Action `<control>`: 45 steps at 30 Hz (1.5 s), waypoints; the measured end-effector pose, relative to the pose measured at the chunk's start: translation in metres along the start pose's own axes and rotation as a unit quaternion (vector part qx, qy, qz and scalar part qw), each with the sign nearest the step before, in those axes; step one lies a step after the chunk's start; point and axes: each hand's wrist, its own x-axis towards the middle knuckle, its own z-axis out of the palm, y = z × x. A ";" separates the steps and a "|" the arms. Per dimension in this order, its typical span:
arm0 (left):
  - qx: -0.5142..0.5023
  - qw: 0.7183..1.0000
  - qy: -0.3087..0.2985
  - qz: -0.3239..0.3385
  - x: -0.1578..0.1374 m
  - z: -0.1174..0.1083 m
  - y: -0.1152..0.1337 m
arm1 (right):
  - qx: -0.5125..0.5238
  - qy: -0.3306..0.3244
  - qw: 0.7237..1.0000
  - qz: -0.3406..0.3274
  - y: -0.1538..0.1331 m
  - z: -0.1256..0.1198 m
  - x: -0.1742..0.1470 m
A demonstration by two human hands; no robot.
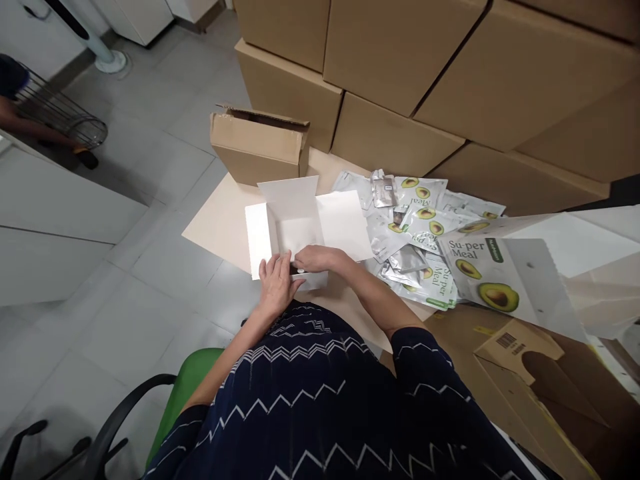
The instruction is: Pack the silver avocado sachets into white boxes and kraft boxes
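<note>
An open white carton (297,230) sits before me with its flaps spread out. My left hand (276,283) lies against its near left edge, fingers stretched and thumb pointing right. Beside it, my right hand (316,259) is closed at the same near edge, fingers curled. A small dark object with a pale spot (297,269) shows between the two hands; its kind is hidden. To the right lies a pile of white pouches (425,227) with avocado pictures, silver sachets (407,259) among them.
A brown cardboard box (257,150) stands behind the carton. Stacked brown boxes (395,127) wall off the back. A printed avocado bag or carton (483,270) and an open cardboard box (530,373) are at right. A green chair (187,380) is at left; another person's arm (37,127) shows far left.
</note>
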 end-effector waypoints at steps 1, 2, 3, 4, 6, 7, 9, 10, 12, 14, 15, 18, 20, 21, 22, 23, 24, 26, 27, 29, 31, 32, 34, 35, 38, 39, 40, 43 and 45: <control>0.006 1.000 -0.006 0.000 0.001 0.000 0.000 | 0.011 0.002 1.000 0.010 -0.002 0.000 -0.005; 0.011 1.000 -0.010 0.001 0.001 0.000 -0.001 | 0.028 0.007 0.999 0.017 -0.003 -0.001 -0.011; 0.014 1.000 -0.012 0.002 0.002 0.000 -0.001 | 0.053 0.019 0.998 0.016 -0.002 -0.003 -0.019; 0.016 1.000 -0.013 0.004 0.002 0.000 -0.002 | 0.088 0.039 0.995 0.003 0.001 -0.006 -0.027; 0.017 1.000 -0.012 0.011 0.002 0.000 -0.003 | 0.195 0.112 0.973 -0.046 0.016 -0.013 -0.046; 0.016 1.000 -0.011 0.015 0.002 0.000 -0.003 | 0.260 0.172 0.948 -0.068 0.029 -0.016 -0.055; 0.012 1.000 -0.010 0.022 0.002 -0.001 -0.003 | 0.370 0.333 0.865 -0.067 0.065 -0.023 -0.067; 0.008 1.000 -0.010 0.025 0.001 -0.001 -0.003 | 0.401 0.420 0.814 -0.033 0.088 -0.025 -0.070; 0.002 1.000 -0.010 0.029 0.001 -0.001 -0.003 | 0.389 0.556 0.729 0.088 0.137 -0.026 -0.066; -0.002 1.000 -0.008 0.030 0.000 0.000 -0.003 | 0.314 0.578 0.713 0.242 0.183 -0.023 -0.054; -0.003 1.000 -0.007 0.030 0.000 0.000 -0.004 | 0.268 0.549 0.735 0.295 0.202 -0.021 -0.045; -0.003 1.000 -0.003 0.030 -0.001 0.002 -0.004 | 0.138 0.412 0.820 0.373 0.239 -0.011 -0.021; -0.002 1.000 -0.001 0.029 -0.001 0.002 -0.004 | 0.088 0.334 0.853 0.391 0.250 -0.006 -0.007; -0.002 1.000 0.000 0.028 -0.001 0.003 -0.004 | 0.072 0.311 0.860 0.398 0.251 -0.005 -0.002; -0.002 1.000 -0.001 0.027 -0.002 0.003 -0.004 | 0.059 0.298 0.865 0.398 0.251 -0.003 0.002; -0.003 1.000 -0.001 0.027 -0.002 0.003 -0.004 | 0.049 0.297 0.869 0.392 0.250 -0.002 0.006; -0.005 1.000 0.000 0.026 -0.002 0.003 -0.004 | 0.044 0.308 0.872 0.378 0.247 -0.001 0.008; -0.009 1.000 0.003 0.025 -0.003 0.003 -0.004 | 0.049 0.348 0.872 0.342 0.240 0.001 0.013; -0.010 1.000 0.004 0.025 -0.003 0.003 -0.004 | 0.059 0.365 0.869 0.330 0.236 0.003 0.015; -0.008 1.000 0.003 0.027 -0.003 0.002 -0.004 | 0.076 0.385 0.860 0.325 0.229 0.005 0.017; -0.003 1.000 -0.002 0.031 -0.003 0.002 -0.005 | 0.105 0.399 0.846 0.338 0.224 0.005 0.016; -0.002 0.999 -0.004 0.032 -0.003 0.002 -0.005 | 0.128 0.412 0.833 0.346 0.222 0.004 0.014; 0.000 0.999 -0.005 0.033 -0.003 0.002 -0.005 | 0.171 0.445 0.801 0.362 0.219 0.002 0.006; -0.001 0.999 -0.004 0.034 -0.002 0.002 -0.005 | 0.206 0.470 0.779 0.359 0.219 0.001 0.000; -0.006 0.999 0.003 0.034 -0.002 0.002 -0.005 | 0.385 0.556 0.683 0.275 0.216 0.006 -0.029; -0.007 0.999 0.005 0.033 -0.002 0.002 -0.005 | 0.459 0.577 0.634 0.233 0.215 0.011 -0.042; -0.008 0.999 0.006 0.034 -0.001 0.002 -0.005 | 0.521 0.586 0.588 0.195 0.214 0.017 -0.054; -0.008 0.999 0.005 0.038 -0.001 0.002 -0.005 | 0.623 0.566 0.515 0.161 0.212 0.043 -0.088; -0.010 0.999 0.004 0.038 0.000 0.001 -0.004 | 0.641 0.553 0.492 0.201 0.213 0.064 -0.103</control>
